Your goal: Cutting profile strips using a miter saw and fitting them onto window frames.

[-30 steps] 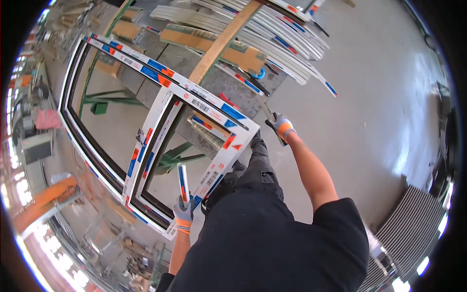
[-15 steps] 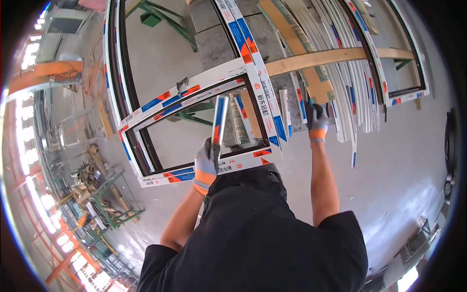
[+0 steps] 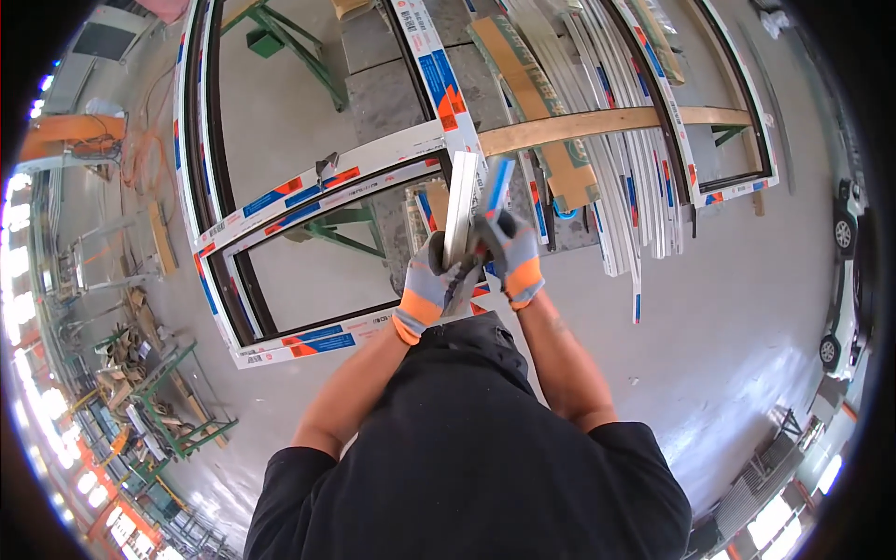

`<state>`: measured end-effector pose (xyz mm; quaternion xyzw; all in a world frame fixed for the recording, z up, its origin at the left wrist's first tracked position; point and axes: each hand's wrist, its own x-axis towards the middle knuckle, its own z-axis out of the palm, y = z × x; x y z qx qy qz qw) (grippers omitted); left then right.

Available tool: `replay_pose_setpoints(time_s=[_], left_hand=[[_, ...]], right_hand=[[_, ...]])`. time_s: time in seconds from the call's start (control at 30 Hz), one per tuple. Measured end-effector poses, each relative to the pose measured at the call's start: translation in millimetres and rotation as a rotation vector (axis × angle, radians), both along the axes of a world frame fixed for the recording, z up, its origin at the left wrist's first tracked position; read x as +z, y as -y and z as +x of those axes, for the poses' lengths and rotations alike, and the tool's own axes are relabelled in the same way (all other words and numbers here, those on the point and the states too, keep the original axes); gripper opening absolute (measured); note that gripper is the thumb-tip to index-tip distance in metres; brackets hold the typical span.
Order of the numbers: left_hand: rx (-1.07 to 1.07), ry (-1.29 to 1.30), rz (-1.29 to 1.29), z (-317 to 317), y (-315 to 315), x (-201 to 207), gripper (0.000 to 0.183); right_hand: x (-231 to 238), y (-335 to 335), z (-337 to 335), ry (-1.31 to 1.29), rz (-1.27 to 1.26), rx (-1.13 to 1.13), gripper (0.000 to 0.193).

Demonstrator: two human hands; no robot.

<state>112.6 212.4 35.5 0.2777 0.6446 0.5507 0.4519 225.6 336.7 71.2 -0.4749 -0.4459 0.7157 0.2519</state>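
A: Nearest first, what do the hands have?

B: The left hand (image 3: 427, 287) has its fingers wrapped around the lower end of a short white profile piece (image 3: 458, 210), which points up and leans slightly; the right hand (image 3: 515, 257), just beside it, is curled about a blue-faced strip (image 3: 497, 191). That strip is blurred, and I cannot tell whether the gloves touch

A: Which edges are close?

B: Both pieces overlap the right rail of a black-lined window frame (image 3: 439, 79), near its lower corner; contact I cannot tell. Left of them, the rails bound the lower opening

A: And farther out?

B: A wooden beam (image 3: 579, 126) runs rightward over a cardboard strip (image 3: 527, 84) and passes under a second frame (image 3: 737, 189). White profiles (image 3: 621, 215) end unevenly below it, one jutting past the rest. Beyond those ends, broad grey floor (image 3: 719, 280) gives room out to a white car (image 3: 843, 313)
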Motion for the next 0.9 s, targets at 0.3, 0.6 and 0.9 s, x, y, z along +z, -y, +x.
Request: replay_pose_setpoints(time_s=[0.3,0.6,0.9], left_hand=[[-0.452,-1.068,-0.026,-46.2,-4.8,76.4,0.037],[0.169,-0.868,-0.021,-4.0,-30.8,56.4,0.056],[0.041,0.205,0.103,1.8,-31.4,-4.9,0.037]], right_hand=[[8.0,-28.8,42.0,0.064,-0.067,0.301,0.025],[2.9,28.7,51.5,0.064,0.170,0.332,0.036],[11.1,27.5,30.5,0.587,0.709,0.419,0.045]])
